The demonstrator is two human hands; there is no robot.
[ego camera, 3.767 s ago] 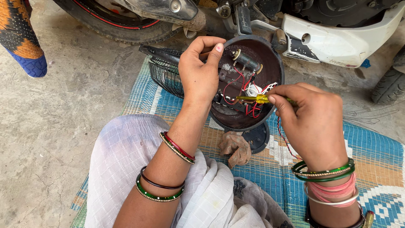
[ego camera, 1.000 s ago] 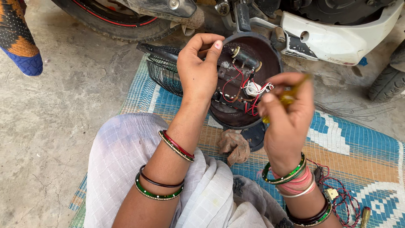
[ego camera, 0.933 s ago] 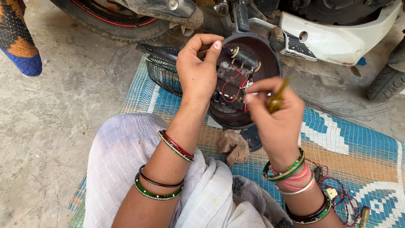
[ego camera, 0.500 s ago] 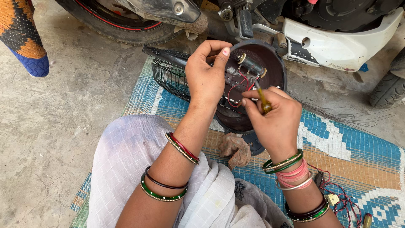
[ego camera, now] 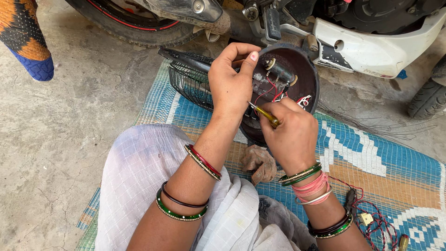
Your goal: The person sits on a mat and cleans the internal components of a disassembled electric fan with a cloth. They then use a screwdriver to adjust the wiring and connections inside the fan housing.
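— Left hand [ego camera: 231, 83]?
— Clasped over the rim of a round dark housing [ego camera: 297, 74], propped upright on a woven blue mat [ego camera: 371, 158].
— Right hand [ego camera: 290, 135]?
— Clenched around a yellow-handled screwdriver [ego camera: 265, 114] — tip lost among red and white wires [ego camera: 274, 93] inside. Just left, touching: a black wire grille [ego camera: 190, 81].

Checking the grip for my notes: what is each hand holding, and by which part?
Left hand grips the round dark housing by its upper rim. Right hand holds a yellow screwdriver by its handle.
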